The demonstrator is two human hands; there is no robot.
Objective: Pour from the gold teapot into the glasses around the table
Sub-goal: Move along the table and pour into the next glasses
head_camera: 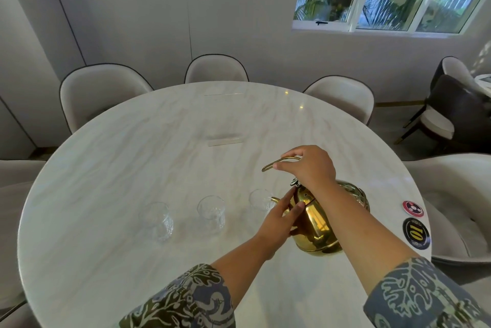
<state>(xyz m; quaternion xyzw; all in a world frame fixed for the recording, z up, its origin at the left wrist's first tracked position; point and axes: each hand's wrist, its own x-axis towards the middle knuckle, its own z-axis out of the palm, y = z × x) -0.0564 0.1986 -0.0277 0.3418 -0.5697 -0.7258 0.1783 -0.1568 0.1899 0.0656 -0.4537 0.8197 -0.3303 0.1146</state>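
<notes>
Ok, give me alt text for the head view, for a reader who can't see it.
A person's right hand grips the handle of a gold teapot tilted toward the rightmost of three clear glasses, while the left hand steadies its lid and body. The glasses stand in a row on a round marble table ringed by pale chairs.

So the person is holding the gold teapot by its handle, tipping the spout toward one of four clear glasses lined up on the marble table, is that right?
Nearly. The head view shows three clear glasses, not four: one, a second, and a third at the spout. The rest holds: the right hand grips the gold teapot handle, on the marble table.
</notes>
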